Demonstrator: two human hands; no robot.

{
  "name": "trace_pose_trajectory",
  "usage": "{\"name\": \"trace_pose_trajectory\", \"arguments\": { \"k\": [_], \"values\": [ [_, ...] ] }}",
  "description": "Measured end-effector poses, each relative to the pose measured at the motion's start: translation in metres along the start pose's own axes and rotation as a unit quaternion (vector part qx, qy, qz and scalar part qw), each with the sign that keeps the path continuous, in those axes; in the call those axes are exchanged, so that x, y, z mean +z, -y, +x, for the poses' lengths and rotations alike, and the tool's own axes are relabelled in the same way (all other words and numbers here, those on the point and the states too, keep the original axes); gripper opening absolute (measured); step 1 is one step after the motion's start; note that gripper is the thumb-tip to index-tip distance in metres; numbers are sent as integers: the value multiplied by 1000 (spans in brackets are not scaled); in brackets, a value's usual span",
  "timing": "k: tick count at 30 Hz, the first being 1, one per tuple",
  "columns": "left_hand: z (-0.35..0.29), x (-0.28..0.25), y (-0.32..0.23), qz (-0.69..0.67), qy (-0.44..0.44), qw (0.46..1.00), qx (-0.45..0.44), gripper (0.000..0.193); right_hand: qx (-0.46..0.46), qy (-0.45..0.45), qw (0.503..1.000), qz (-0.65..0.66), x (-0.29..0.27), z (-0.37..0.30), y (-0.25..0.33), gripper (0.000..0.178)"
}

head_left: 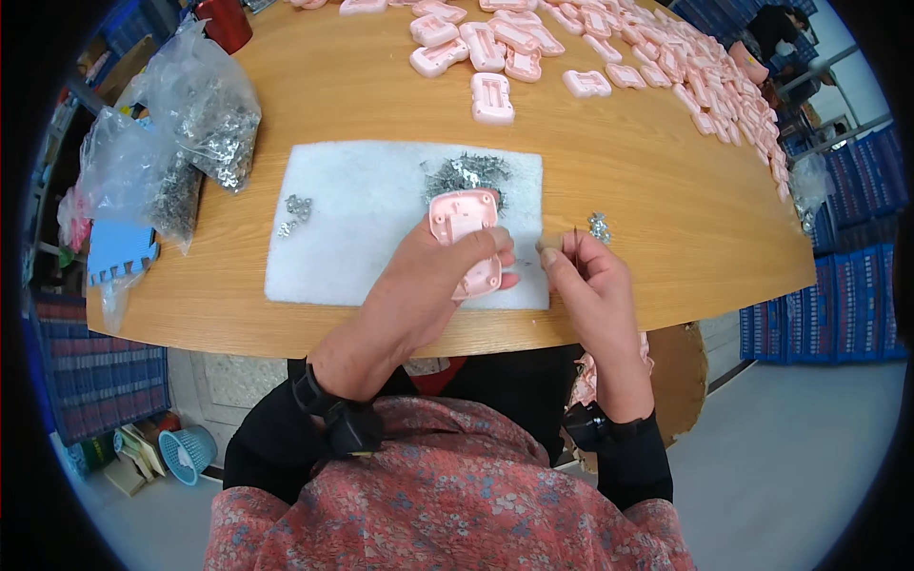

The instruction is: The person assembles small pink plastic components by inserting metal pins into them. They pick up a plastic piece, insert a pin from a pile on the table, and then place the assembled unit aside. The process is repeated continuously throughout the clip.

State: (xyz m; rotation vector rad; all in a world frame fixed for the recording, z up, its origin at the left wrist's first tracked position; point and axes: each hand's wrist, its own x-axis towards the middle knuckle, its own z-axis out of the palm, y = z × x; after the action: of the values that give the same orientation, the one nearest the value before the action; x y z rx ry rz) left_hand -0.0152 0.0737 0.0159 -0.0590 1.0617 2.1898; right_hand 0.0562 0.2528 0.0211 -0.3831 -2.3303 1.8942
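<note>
My left hand (pixel 428 262) is closed round a pink plastic casing half (pixel 465 211), thumb across its hollow inside, which faces up with small round posts. It is held above a white foam pad (pixel 333 238). At the far side of the pad lies a heap of small metal springs or wire contacts (pixel 468 171); a smaller cluster of metal pieces (pixel 297 211) lies at its left. My right hand (pixel 592 276) is beside the pad's right edge, fingers pinched on a thin dark tool (pixel 576 246) whose kind I cannot make out. Near it is a little pile of shiny metal pieces (pixel 599 226).
Many pink casings (pixel 666 67) cover the far right of the wooden table (pixel 381 114). Clear bags of metal parts (pixel 205 114) stand at the left beside a blue foam tile (pixel 121 250) and a red container (pixel 225 24). Blue crates (pixel 828 305) are stacked on the right.
</note>
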Motion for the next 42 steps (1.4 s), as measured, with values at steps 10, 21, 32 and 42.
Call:
{"name": "trace_pose_trajectory", "arguments": {
  "k": [10, 21, 32, 42],
  "values": [
    [-11, -18, -23, -115, 75, 991, -7, 46, -90, -31, 975, -199, -10, 2, -15, 12],
    [-23, -33, -17, 42, 70, 996, -19, 45, -104, -5, 967, -234, 1, 12, -10, 13],
    [-21, -6, -16, 34, 55, 994, -90, 52, -193, 24, 968, -159, 4, -7, 26, 11],
    [-17, 6, -12, 44, 25, 998, -44, 51, -287, 58, 932, -213, 0, -5, 39, 15]
  ]
}}
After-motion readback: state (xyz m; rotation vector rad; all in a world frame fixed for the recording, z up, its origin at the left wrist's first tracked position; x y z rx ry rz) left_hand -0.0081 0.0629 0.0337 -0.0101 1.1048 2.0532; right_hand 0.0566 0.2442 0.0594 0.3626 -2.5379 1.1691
